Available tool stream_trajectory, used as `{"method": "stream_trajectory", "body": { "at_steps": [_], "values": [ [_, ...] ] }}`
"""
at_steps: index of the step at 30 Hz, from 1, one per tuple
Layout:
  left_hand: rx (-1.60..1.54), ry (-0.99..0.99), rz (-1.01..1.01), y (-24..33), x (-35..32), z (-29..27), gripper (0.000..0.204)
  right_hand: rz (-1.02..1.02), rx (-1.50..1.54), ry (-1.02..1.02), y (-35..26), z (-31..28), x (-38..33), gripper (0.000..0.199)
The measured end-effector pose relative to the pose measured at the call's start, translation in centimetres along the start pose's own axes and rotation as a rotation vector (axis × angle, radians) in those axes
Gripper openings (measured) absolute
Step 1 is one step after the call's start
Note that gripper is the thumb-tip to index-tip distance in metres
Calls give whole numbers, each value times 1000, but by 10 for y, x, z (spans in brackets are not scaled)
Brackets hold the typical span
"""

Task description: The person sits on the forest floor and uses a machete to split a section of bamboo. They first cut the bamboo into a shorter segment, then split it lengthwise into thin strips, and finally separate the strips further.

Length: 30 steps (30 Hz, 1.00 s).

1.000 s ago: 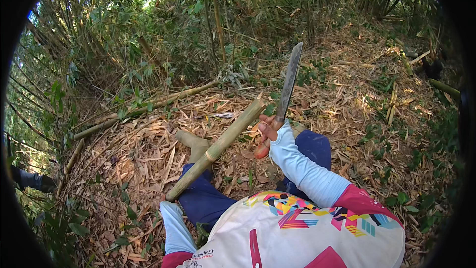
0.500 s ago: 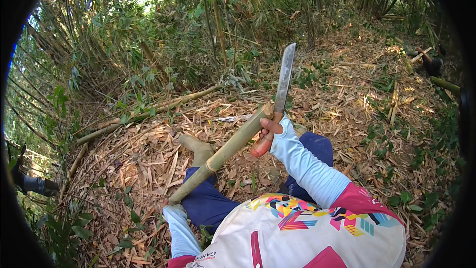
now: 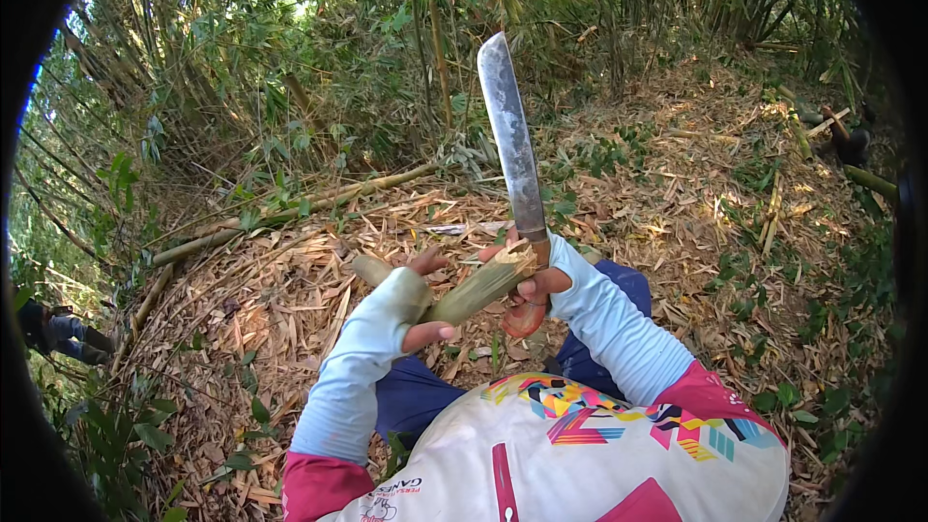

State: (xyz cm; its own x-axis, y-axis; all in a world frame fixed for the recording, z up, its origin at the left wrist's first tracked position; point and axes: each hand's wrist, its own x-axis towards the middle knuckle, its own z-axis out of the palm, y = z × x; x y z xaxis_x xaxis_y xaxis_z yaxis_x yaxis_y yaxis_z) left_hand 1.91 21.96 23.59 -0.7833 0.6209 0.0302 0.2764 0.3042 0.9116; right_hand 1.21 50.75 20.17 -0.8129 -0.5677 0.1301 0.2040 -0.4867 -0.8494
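My right hand (image 3: 534, 282) is wrapped round the wooden handle of a machete (image 3: 512, 135), whose broad grey blade points upward. The same hand also grips the splintered upper end of a green bamboo pole (image 3: 483, 287). The pole slants down to the left, its lower part hidden behind my left hand and sleeve. My left hand (image 3: 418, 300) is over the pole with thumb and fingers stretched apart. Whether its palm touches the bamboo I cannot tell. Both forearms wear pale blue sleeves.
Dry leaves and bamboo husks cover the ground (image 3: 280, 300). A fallen bamboo stem (image 3: 329, 201) lies ahead to the left, before dense bamboo growth (image 3: 541, 10). My boot (image 3: 370, 269) is beyond my left hand. Another person's leg (image 3: 79, 333) shows at the far left.
My left hand has moved up and right from the pole's lower end, and its fingers have spread. The machete has tilted left, turning its blade's broad side into view.
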Motion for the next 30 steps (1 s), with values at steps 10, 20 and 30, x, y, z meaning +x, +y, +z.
{"method": "stream_trajectory", "body": {
  "at_steps": [10, 20, 30],
  "values": [
    [40, 154, -177, 13, 28, 40, 62, -87, -461, 527, -11, 5, -30, 46],
    [165, 256, -137, 29, 29, 33, 57, -155, -1188, 649, -14, 41, -46, 23],
    [400, 201, -49, 12, 34, 44, 31, -68, -1663, 417, -33, 45, -23, 30]
  ]
}}
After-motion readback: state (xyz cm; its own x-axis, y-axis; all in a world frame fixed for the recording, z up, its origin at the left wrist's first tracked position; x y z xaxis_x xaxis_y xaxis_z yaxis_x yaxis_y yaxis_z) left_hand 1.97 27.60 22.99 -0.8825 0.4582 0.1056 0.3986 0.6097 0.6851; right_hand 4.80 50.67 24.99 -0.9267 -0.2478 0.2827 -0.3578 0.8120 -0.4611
